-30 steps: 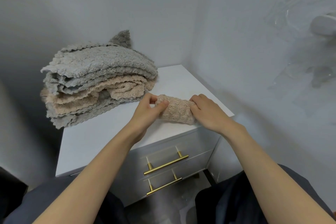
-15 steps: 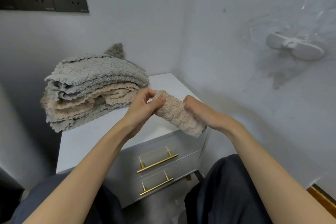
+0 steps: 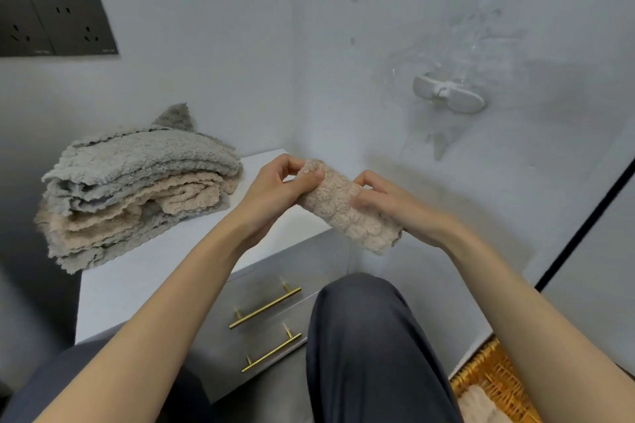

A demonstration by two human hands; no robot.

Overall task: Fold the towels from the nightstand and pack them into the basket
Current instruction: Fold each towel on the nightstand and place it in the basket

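1. Rolled towel (image 3: 347,209): beige, nubbly fleece, wound into a firm cylinder with a scalloped edge at its lower end. It is held in the air before the nightstand's front right corner, tilted down to the right.
2. Left hand (image 3: 275,192): thumb and fingers pinch the roll's upper end.
3. Right hand (image 3: 395,203): fingers curl round the roll's middle.
4. Stack of towels (image 3: 137,189): grey and beige layers of the same fleece with wavy edges, lying loosely on the nightstand (image 3: 137,285), which has a smooth white top.
5. Basket (image 3: 494,374): honey-coloured woven wicker, low at the right, well apart from the roll. It holds a pale fleecy piece (image 3: 481,402), probably a towel already packed.
6. Progress, as judged: one roll is ready for the basket; the whole stack is still to fold.
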